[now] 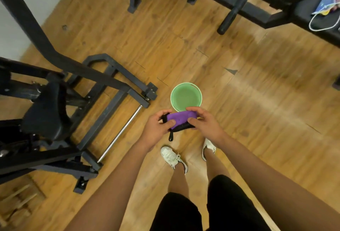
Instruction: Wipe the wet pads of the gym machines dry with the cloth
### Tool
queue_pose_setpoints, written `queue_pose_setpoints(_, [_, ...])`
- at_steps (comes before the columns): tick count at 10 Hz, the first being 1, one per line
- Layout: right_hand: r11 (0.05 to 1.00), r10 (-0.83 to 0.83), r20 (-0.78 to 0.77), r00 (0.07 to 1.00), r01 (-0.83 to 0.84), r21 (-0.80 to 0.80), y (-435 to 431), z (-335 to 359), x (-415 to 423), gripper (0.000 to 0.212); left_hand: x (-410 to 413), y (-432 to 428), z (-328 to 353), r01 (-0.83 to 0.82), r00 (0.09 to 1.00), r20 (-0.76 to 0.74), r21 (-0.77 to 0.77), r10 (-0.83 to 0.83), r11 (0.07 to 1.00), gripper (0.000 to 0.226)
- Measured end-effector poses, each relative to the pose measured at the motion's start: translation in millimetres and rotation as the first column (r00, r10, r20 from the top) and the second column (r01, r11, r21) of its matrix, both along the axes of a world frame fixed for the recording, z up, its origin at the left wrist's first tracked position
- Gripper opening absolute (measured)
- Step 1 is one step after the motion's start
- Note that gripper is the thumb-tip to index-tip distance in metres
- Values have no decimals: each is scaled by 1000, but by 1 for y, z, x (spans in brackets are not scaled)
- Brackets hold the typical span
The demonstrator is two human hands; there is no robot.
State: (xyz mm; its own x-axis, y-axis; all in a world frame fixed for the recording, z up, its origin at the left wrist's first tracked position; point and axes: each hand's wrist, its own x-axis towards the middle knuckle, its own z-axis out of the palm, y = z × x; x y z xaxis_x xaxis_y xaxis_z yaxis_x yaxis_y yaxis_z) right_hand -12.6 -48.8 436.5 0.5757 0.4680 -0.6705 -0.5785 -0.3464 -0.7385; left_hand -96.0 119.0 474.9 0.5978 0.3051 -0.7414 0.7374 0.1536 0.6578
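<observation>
While left hand (156,129) and right hand (205,126) fingers clasp its ends, cloth (181,118) runs side-to-side.

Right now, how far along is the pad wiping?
Nothing visibly done; pad wetness can't be judged. In hand: both the left hand and right hand grip the purple cloth, bunched above the green bucket. Left: the black seat pad on the left machine, and the bench top right, neither touched.
</observation>
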Motion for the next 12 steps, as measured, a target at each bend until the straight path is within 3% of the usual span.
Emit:
queue_pose_setpoints(4, [977, -12, 12, 1000, 14, -214, -9, -254, 63, 32, 69, -18, -281, 173, 984, -52, 117, -168, 978, 39])
queue_pose_setpoints(7, [899, 57, 171, 984, 24, -436, -42, -447, 91, 42, 108, -62, -480, 82, 994, -78, 70, -77, 994, 44])
queue_pose_setpoints(9, [905, -7, 151, 988, 71, -420, -44, -504, 82, 44, 112, -82, -547, -15, 991, -128, 133, 32, 991, 39])
queue_pose_setpoints(10, [936, 18, -9, 1000, -21, -351, -29, -503, 80, 46, 116, -84, -551, -7, 988, -151, 137, 27, 991, 40])
queue_pose_setpoints(12, [922, -75, -210, 975, -12, -386, -35, -488, 90, 57, 111, -76, -540, 197, 966, -193, 134, -170, 971, 53])
